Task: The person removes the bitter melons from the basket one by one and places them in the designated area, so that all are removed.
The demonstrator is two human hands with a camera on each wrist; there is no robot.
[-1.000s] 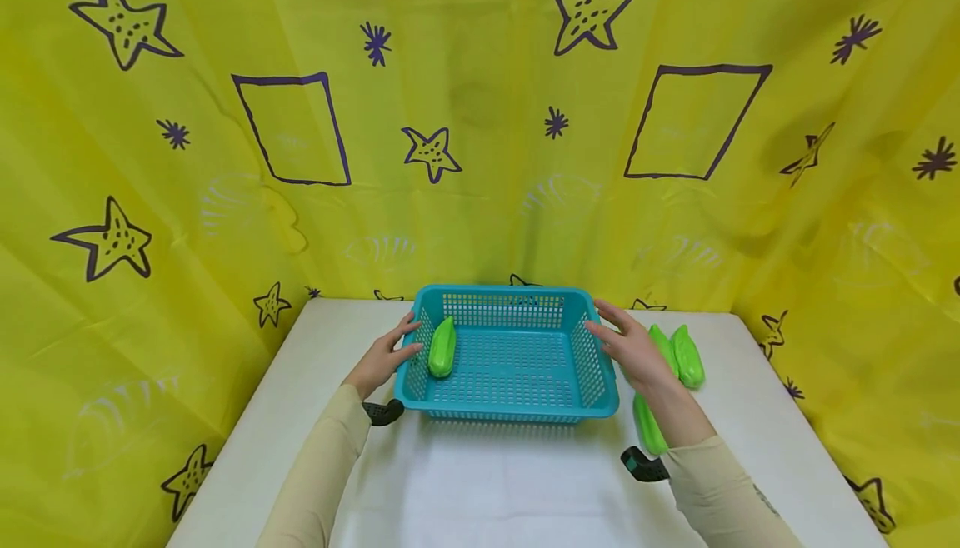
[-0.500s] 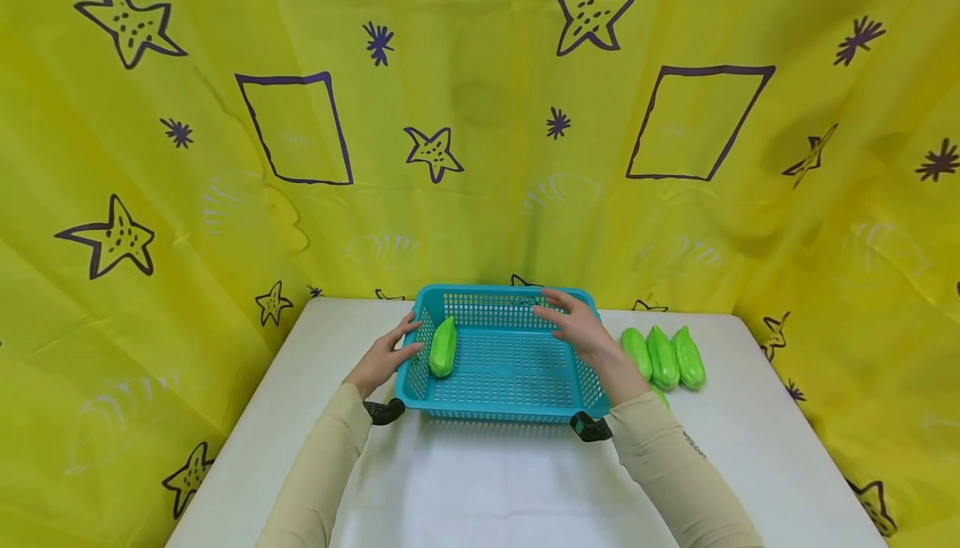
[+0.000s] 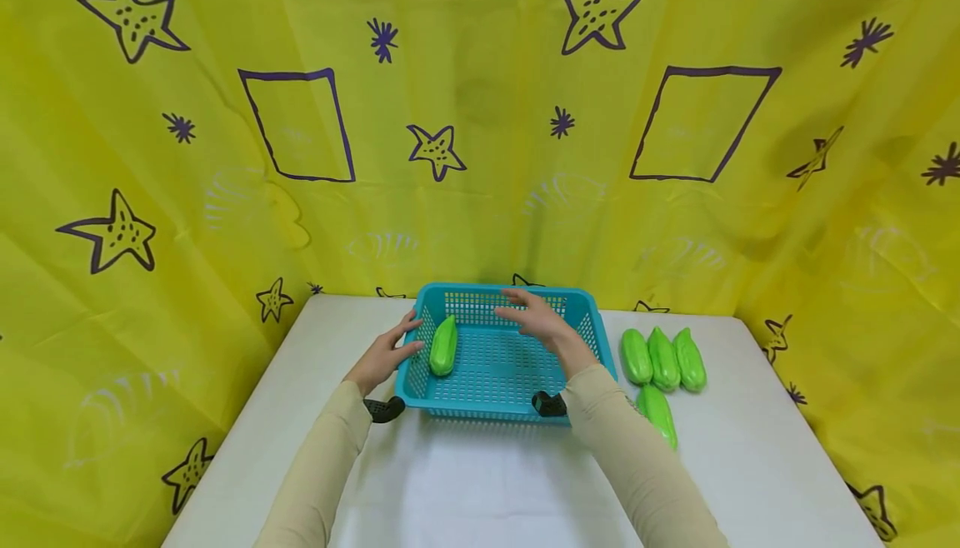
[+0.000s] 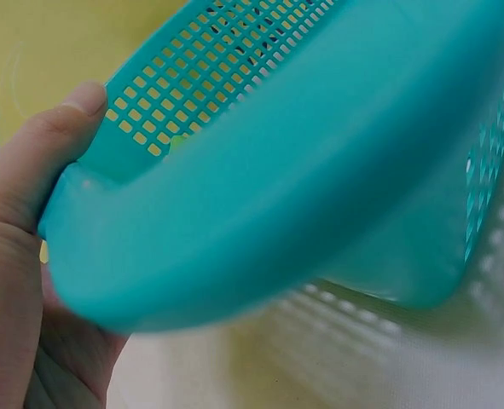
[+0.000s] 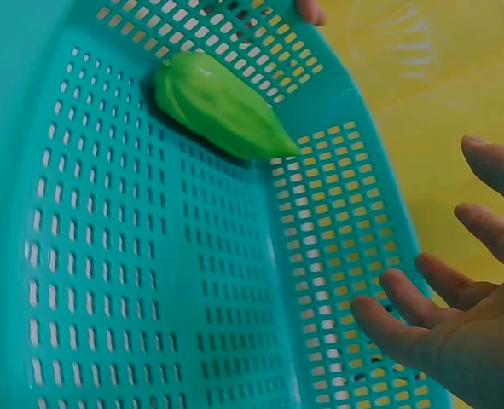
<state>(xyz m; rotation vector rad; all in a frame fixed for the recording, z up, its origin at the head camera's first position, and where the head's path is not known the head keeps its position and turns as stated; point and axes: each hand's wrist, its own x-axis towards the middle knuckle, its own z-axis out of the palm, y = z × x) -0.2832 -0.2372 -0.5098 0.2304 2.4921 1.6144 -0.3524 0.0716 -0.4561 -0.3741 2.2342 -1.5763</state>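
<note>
A turquoise plastic basket (image 3: pixel 517 408) with perforated walls stands on the white table. Inside it, by the left end, lies a bright green, elongated, pointed toy-like vegetable (image 3: pixel 443 346), also seen in the right wrist view (image 5: pixel 222 106). My left hand (image 3: pixel 381 361) grips the basket's left rim, the thumb over the edge and the fingers below, as the left wrist view shows (image 4: pixel 30 196). Over the basket's right half hovers my right hand (image 3: pixel 543 325), its fingers spread and holding nothing (image 5: pixel 465 315). Several similar green vegetables (image 3: pixel 664 360) lie right of the basket.
A yellow curtain (image 3: pixel 480 223) with starfish drawings hangs behind and on both sides of the white table (image 3: pixel 465 490). One green vegetable (image 3: pixel 657 416) lies nearer the front than the row of others. A dark wrist device (image 3: pixel 549 403) sits below the right hand.
My right hand has moved left, from the basket's right rim to above its inside, uncovering the green vegetables on the right. The left hand stays on the left rim.
</note>
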